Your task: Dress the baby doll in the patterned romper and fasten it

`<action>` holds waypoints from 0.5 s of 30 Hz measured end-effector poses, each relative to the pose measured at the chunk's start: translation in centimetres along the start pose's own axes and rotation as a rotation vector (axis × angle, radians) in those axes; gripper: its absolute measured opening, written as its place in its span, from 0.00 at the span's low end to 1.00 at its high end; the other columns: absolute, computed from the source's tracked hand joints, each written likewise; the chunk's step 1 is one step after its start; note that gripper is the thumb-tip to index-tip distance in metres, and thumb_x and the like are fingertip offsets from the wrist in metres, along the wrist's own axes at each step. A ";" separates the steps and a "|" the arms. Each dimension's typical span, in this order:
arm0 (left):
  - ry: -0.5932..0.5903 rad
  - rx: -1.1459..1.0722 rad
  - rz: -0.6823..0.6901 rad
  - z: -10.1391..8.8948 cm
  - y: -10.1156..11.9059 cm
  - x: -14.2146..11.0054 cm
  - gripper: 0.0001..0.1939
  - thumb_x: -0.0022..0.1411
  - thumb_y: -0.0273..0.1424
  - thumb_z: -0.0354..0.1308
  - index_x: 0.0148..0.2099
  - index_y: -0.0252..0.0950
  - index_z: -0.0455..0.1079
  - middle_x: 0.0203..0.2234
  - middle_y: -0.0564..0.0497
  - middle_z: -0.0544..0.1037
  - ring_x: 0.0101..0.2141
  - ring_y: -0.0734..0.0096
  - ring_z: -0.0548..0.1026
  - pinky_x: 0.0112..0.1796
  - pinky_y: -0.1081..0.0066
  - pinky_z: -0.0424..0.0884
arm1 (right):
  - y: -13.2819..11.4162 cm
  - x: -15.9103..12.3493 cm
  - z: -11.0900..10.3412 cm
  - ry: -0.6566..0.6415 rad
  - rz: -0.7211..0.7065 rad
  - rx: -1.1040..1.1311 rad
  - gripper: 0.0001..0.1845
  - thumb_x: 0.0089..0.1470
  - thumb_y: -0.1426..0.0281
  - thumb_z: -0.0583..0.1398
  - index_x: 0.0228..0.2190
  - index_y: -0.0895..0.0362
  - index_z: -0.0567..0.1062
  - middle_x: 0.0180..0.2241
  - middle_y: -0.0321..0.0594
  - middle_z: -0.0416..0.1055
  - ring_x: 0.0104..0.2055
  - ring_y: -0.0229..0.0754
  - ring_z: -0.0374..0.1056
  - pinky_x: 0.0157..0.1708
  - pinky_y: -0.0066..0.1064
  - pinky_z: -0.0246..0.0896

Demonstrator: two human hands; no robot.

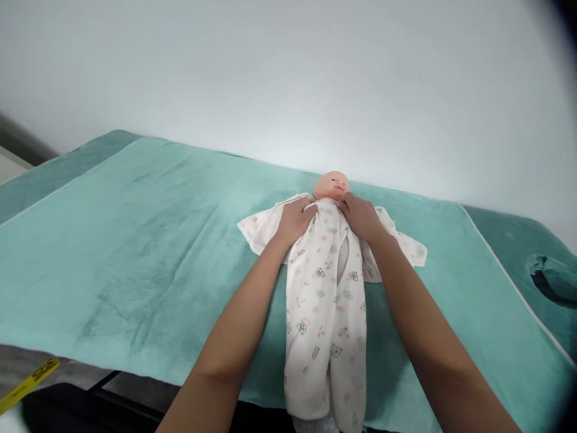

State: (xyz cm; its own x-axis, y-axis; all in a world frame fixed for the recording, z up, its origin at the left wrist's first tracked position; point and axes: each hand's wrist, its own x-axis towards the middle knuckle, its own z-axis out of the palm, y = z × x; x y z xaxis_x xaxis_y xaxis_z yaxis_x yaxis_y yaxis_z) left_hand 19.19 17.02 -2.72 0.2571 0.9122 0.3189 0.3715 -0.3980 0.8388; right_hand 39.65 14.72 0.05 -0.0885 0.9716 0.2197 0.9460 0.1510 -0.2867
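Observation:
A baby doll (pixel 332 185) lies on its back on a teal towel, head toward the wall. It wears a white printed sleepsuit (pixel 327 313) whose legs hang over the near edge. My left hand (pixel 295 219) grips the suit's collar at the doll's left-of-frame shoulder, fingers curled into the cloth. My right hand (pixel 360 218) pinches the other side of the collar just under the chin. The front of the suit gapes open down the chest between my hands.
The teal towel (pixel 135 240) covers a padded table (pixel 518 234) set against a white wall. A face hole (pixel 552 279) in the table shows at the far right. A yellow tape strip (pixel 29 382) lies at the lower left.

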 end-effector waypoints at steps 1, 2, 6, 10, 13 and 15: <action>0.025 0.014 -0.010 0.2 -0.1 0.0 0.13 0.66 0.37 0.51 0.29 0.38 0.65 0.27 0.53 0.75 0.34 0.67 0.72 0.39 0.67 0.65 | -0.2 0.4 -0.2 -0.028 -0.005 -0.057 0.13 0.66 0.65 0.47 0.39 0.56 0.70 0.34 0.50 0.75 0.33 0.53 0.68 0.35 0.38 0.54; 0.046 0.033 -0.020 0.3 -0.2 -0.1 0.13 0.65 0.36 0.51 0.28 0.39 0.64 0.26 0.54 0.74 0.32 0.67 0.71 0.38 0.67 0.65 | -0.4 0.8 -0.5 -0.057 -0.008 -0.112 0.14 0.66 0.66 0.46 0.40 0.57 0.69 0.34 0.50 0.76 0.33 0.53 0.69 0.35 0.38 0.54; 0.125 0.015 -0.056 0.5 -0.3 -0.2 0.11 0.63 0.29 0.51 0.28 0.40 0.59 0.29 0.52 0.76 0.35 0.65 0.73 0.39 0.66 0.66 | -2.5 1.9 -1.8 -0.180 0.011 -0.282 0.14 0.66 0.70 0.46 0.44 0.61 0.68 0.36 0.54 0.76 0.36 0.53 0.72 0.36 0.37 0.55; 0.198 -0.046 -0.046 0.1 -0.7 -0.3 0.10 0.61 0.23 0.54 0.31 0.40 0.58 0.39 0.49 0.78 0.44 0.63 0.75 0.47 0.63 0.69 | -4.4 2.0 -1.4 -0.197 0.108 -0.264 0.14 0.65 0.70 0.49 0.47 0.63 0.68 0.40 0.57 0.76 0.41 0.54 0.72 0.39 0.38 0.59; 0.281 -0.005 0.005 -0.2 -1.1 -0.6 0.13 0.56 0.15 0.56 0.34 0.40 0.61 0.46 0.45 0.74 0.50 0.62 0.72 0.53 0.61 0.68 | -3.8 0.3 0.5 0.046 0.154 -0.038 0.13 0.66 0.66 0.50 0.45 0.59 0.70 0.41 0.53 0.75 0.45 0.53 0.70 0.43 0.40 0.62; 0.299 0.002 0.047 -0.4 -1.1 -1.1 0.16 0.54 0.12 0.55 0.38 0.39 0.63 0.51 0.42 0.70 0.53 0.62 0.69 0.55 0.61 0.67 | -2.8 -2.3 1.8 0.241 0.152 0.161 0.13 0.66 0.63 0.50 0.44 0.56 0.70 0.43 0.50 0.74 0.48 0.51 0.68 0.47 0.42 0.63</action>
State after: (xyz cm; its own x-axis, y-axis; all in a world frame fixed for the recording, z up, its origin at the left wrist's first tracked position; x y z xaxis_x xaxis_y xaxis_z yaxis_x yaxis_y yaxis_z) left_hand 18.14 16.53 -3.84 0.0003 0.8808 0.4734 0.3669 -0.4405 0.8194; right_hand 36.65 12.37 -1.33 0.1441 0.9170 0.3718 0.8795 0.0536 -0.4729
